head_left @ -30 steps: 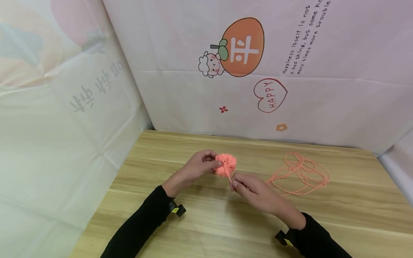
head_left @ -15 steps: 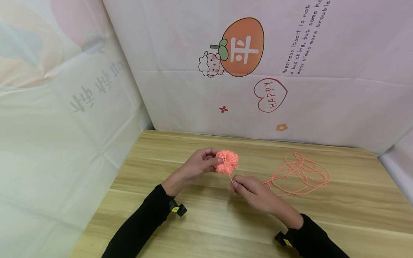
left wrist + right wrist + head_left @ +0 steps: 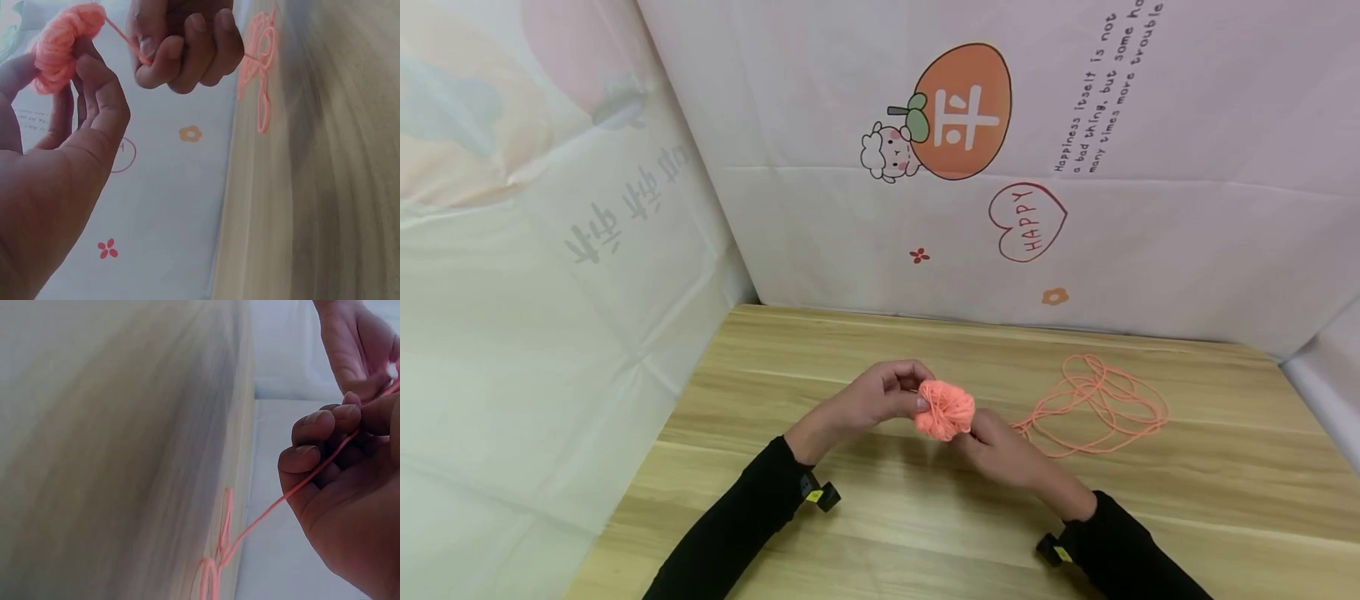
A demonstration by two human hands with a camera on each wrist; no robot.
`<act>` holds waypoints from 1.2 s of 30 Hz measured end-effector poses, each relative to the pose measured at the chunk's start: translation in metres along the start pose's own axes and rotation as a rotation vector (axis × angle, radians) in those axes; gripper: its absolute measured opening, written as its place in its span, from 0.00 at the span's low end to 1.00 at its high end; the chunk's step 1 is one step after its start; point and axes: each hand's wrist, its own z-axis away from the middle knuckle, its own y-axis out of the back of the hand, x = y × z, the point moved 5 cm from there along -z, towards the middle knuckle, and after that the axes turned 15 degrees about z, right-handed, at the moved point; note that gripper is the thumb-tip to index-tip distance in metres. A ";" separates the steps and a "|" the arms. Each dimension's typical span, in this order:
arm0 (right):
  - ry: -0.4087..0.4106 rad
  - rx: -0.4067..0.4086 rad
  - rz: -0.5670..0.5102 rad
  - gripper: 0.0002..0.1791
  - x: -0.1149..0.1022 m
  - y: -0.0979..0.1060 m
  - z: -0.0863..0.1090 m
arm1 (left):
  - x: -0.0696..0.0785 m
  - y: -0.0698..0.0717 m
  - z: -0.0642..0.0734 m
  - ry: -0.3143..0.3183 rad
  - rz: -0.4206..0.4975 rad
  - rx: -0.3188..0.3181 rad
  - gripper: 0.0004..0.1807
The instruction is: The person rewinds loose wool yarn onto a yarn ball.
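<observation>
A coral-pink wound bundle of yarn is held up above the table by my left hand, thumb on its near face and fingers behind. In the left wrist view the yarn bundle sits between that thumb and fingers. A taut strand runs from it to my right hand, whose thumb and curled index finger pinch it. In the right wrist view the strand crosses the right palm and trails down to the loose yarn. From the head, the bundle partly hides the right fingertips.
Loose loops of the same yarn lie on the wood-grain table, to the right of the hands. A printed white cloth hangs behind the table's far edge, and another pale cloth is on the left.
My left hand has moved the yarn bundle right and toward me, after a slight lift. It now overlaps the right fingers in the head view. The loose loops have stayed in place.
</observation>
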 end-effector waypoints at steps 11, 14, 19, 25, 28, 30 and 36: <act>-0.056 -0.015 -0.043 0.12 0.004 0.012 -0.003 | -0.010 -0.013 0.004 0.035 -0.068 -0.113 0.12; -0.071 -0.012 -0.011 0.15 0.004 0.016 -0.004 | -0.013 -0.014 0.005 0.058 -0.077 -0.118 0.11; -0.061 -0.002 -0.003 0.16 0.001 0.023 -0.008 | -0.016 -0.014 0.008 0.090 -0.112 -0.109 0.11; -0.037 0.037 -0.042 0.16 -0.007 0.035 -0.011 | -0.020 -0.011 0.010 0.131 -0.146 -0.067 0.10; -0.024 0.067 -0.070 0.15 -0.013 0.040 -0.011 | -0.023 -0.007 0.010 0.148 -0.176 -0.039 0.10; -0.015 0.085 -0.075 0.15 -0.019 0.044 -0.012 | -0.024 -0.004 0.011 0.153 -0.196 -0.024 0.10; 0.038 0.123 -0.073 0.15 -0.049 0.060 -0.013 | -0.026 0.005 0.011 0.157 -0.231 0.030 0.10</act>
